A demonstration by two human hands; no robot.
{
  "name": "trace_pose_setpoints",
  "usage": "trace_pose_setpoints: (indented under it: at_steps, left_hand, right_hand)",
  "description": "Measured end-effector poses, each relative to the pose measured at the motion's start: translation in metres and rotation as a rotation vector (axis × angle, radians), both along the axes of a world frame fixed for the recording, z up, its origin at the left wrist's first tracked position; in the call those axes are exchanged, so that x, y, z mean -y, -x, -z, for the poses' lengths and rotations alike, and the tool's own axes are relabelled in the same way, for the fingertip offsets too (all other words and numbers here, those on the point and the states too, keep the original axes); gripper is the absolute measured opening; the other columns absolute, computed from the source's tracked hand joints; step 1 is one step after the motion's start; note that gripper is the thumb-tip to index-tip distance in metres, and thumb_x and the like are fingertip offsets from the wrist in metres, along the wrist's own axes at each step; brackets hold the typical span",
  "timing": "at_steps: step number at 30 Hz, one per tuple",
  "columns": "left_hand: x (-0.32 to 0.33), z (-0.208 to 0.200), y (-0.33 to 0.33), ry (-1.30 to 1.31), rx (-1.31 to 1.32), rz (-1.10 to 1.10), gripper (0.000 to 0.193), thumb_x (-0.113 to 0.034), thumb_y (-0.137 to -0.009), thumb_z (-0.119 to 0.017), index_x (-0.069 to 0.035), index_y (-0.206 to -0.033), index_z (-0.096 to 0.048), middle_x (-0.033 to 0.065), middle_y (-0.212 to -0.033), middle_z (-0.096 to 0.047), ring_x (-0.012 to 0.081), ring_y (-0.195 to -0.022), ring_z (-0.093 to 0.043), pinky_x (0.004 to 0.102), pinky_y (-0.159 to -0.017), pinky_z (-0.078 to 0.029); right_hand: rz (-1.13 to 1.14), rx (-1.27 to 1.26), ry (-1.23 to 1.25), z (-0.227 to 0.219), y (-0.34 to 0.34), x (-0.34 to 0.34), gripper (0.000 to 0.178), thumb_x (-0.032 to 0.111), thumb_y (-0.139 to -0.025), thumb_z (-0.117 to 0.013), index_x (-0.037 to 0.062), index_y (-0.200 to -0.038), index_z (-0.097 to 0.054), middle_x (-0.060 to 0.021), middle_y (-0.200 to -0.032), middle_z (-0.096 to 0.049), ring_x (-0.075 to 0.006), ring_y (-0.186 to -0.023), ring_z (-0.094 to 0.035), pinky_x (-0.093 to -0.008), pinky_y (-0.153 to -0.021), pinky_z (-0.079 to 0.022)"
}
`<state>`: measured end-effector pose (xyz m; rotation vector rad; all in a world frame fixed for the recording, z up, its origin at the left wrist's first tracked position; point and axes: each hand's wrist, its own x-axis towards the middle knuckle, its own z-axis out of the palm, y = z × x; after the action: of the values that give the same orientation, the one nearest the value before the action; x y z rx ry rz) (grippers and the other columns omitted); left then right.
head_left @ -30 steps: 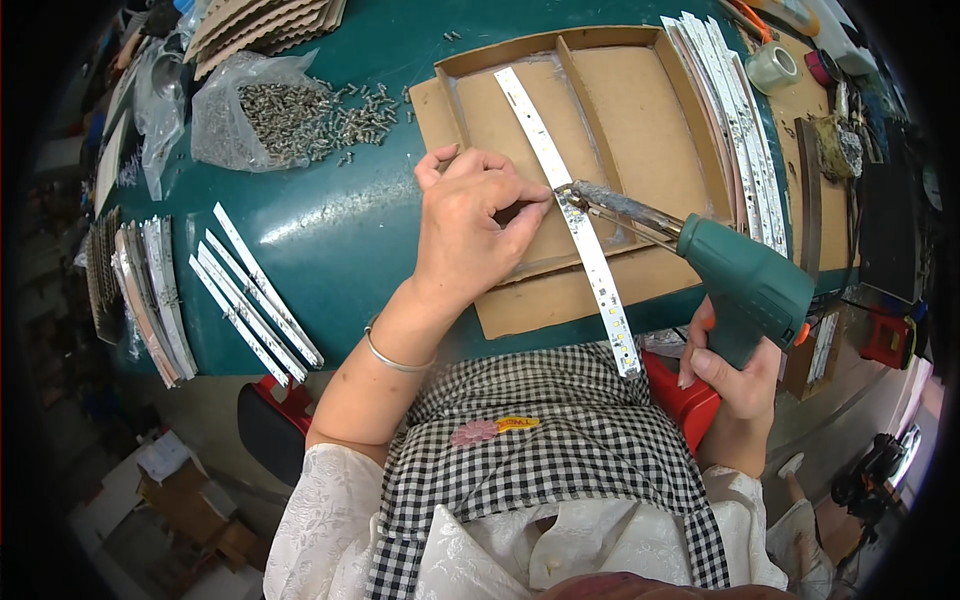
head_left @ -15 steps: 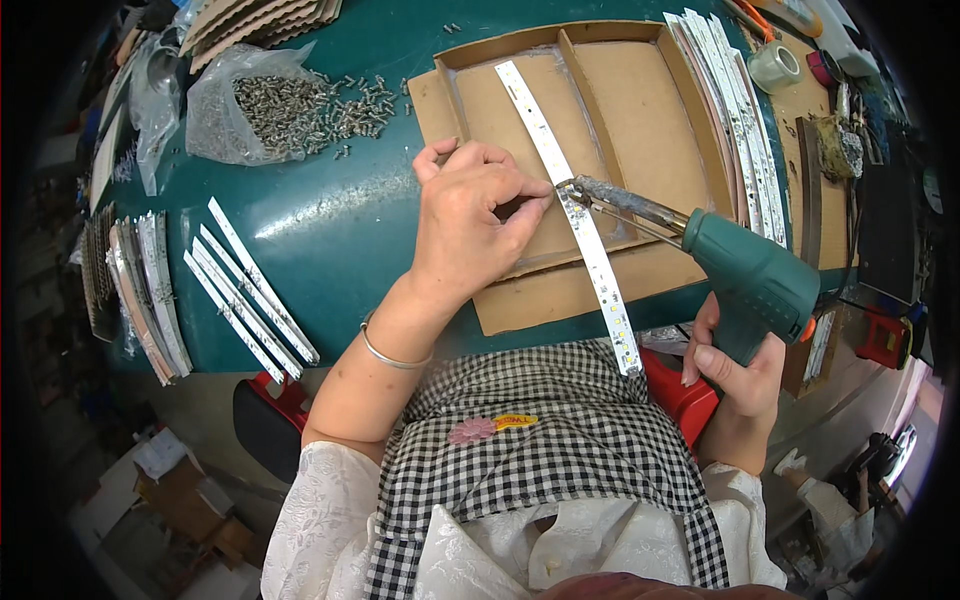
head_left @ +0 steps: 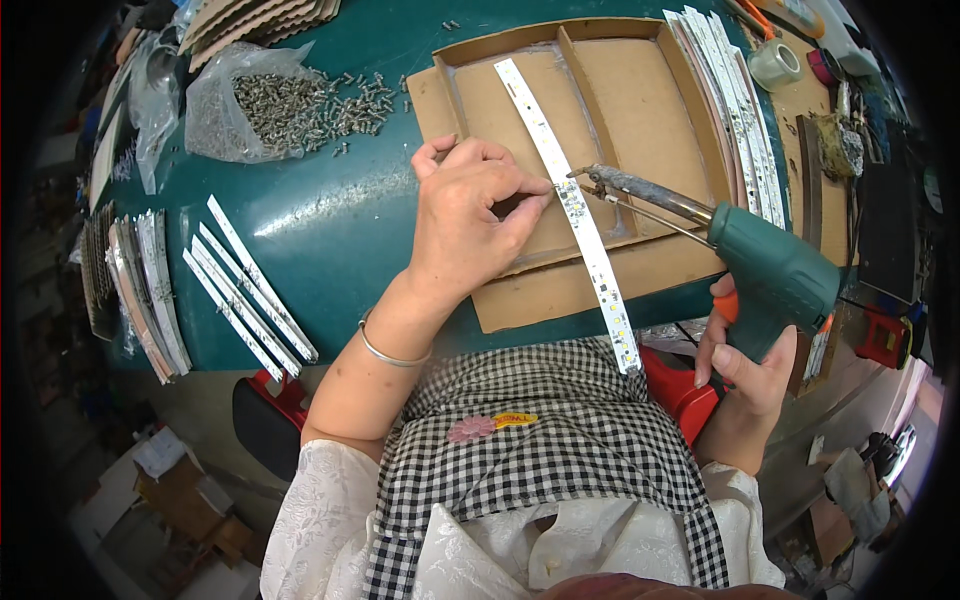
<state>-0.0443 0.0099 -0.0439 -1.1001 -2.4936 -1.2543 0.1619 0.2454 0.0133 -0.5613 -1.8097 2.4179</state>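
Note:
A long white strip with small yellow chips (head_left: 590, 262) lies slanted across a flat cardboard tray (head_left: 640, 90) on the teal table (head_left: 330, 210). My left hand (head_left: 470, 215) rests on the cardboard, its fingertips pressing the strip's left edge near the middle. My right hand (head_left: 745, 355) grips the handle of a green soldering gun (head_left: 770, 275). The gun's metal tip (head_left: 585, 172) points left and hovers at the strip, just right of my left fingertips.
A clear bag of small metal screws (head_left: 255, 105) lies spilled open at the back left. Several loose white strips (head_left: 245, 290) lie at the front left, more stacked at the left edge (head_left: 140, 290) and along the tray's right side (head_left: 730, 100). A tape roll (head_left: 775, 62) sits far right.
The soldering gun's tip has stayed at the strip beside my left fingers. Both hands hold nearly the same pose; only the view shifted slightly.

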Motion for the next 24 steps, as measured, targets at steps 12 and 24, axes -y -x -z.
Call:
trace_pose_setpoints:
  at_steps: [12, 24]
  left_hand:
    - [-0.002, 0.000, -0.001, -0.045, 0.061, -0.003, 0.007, -0.007, -0.072, -0.080, -0.012, -0.073, -0.076, -0.0027, -0.069, -0.067, 0.0143, -0.081, -0.063, 0.0453, -0.096, -0.034]
    - [-0.002, 0.000, 0.001, -0.060, 0.045, 0.011, 0.009, -0.006, -0.071, -0.080, -0.013, -0.074, -0.075, -0.0028, -0.069, -0.067, 0.0146, -0.082, -0.063, 0.0445, -0.095, -0.035]
  right_hand:
    - [-0.023, -0.010, -0.025, 0.004, 0.002, 0.007, 0.063, -0.003, -0.077, -0.075, -0.0097, -0.132, -0.045, -0.0189, -0.115, -0.055, -0.0172, -0.068, -0.058, -0.0300, -0.051, -0.057]
    - [0.153, -0.114, 0.066, -0.011, -0.003, 0.003, 0.080, 0.010, -0.074, -0.080, -0.0169, -0.136, -0.037, -0.0169, -0.090, -0.057, -0.0153, -0.050, -0.052, -0.0262, -0.041, -0.049]
